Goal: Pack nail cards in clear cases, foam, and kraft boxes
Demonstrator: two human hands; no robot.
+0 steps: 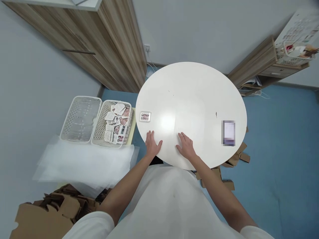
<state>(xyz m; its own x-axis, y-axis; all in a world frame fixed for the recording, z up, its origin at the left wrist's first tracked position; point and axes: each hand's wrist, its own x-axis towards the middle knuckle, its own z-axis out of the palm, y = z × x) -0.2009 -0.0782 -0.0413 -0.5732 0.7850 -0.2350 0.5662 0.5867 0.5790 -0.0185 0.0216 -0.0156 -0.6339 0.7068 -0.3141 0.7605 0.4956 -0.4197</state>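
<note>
My left hand (152, 144) lies flat on the near left part of the round white table (191, 89), fingers stretched out and holding nothing. To its right, my right hand (185, 146) rests on the tabletop with its fingers apart, also holding nothing. Just beyond my left hand is a small clear case (145, 116) with two rows of small dark and reddish pieces in it. At the right side of the table lies a pixelated, purple-edged rectangular item (228, 132); what it is cannot be made out.
Left of the table stand a white basket of small packets (114, 122) and a basket of clear plastic pieces (81, 119). White translucent sheets (87, 162) lie before them. Cardboard pieces (42, 219) are piled at lower left, more (235, 157) under the table. A wooden cabinet (109, 43) stands behind.
</note>
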